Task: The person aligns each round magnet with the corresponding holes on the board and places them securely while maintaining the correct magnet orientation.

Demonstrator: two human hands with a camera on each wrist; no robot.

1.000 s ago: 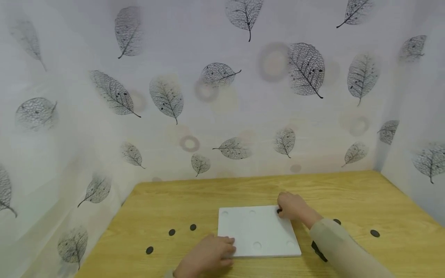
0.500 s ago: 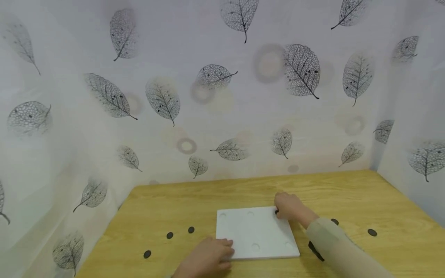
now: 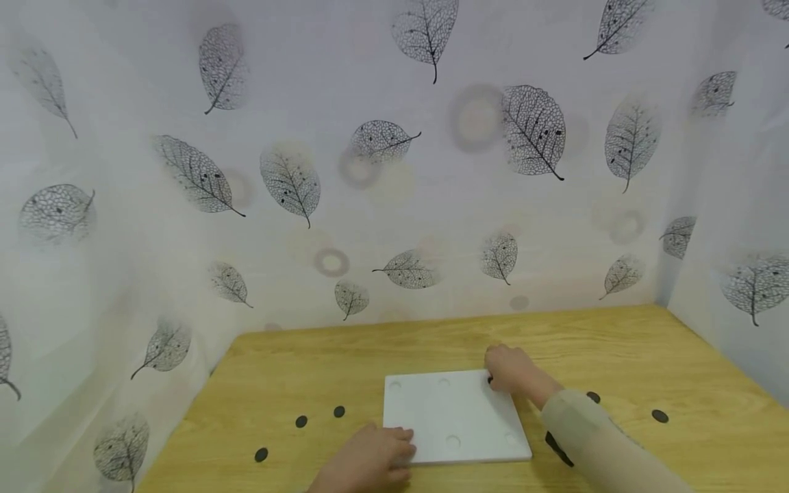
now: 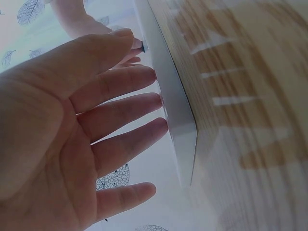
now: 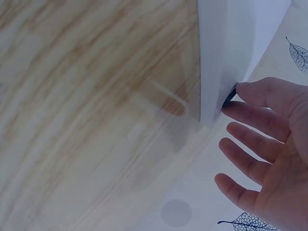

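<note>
A white rectangular board [image 3: 453, 414] with shallow round recesses lies flat on the wooden table. My right hand [image 3: 513, 370] is at its far right corner. In the right wrist view, the thumb and index finger of that hand pinch a thin black disc [image 5: 229, 96] on edge at the board's corner, the other fingers spread apart. My left hand [image 3: 370, 457] rests at the board's near left corner. Its fingers [image 4: 126, 108] look nearly straight in the left wrist view, with several fingertips touching the board's top.
Three black discs [image 3: 301, 422] lie on the table left of the board. Two more, one a disc [image 3: 660, 415] at far right, lie beyond the right arm. A black object [image 3: 558, 450] is partly hidden by the right sleeve. Leaf-patterned curtains [image 3: 394, 205] enclose the table.
The head view has shifted slightly. Both hands stay at the same corners of the board, and the right hand keeps the black disc pinched at the far right one.
</note>
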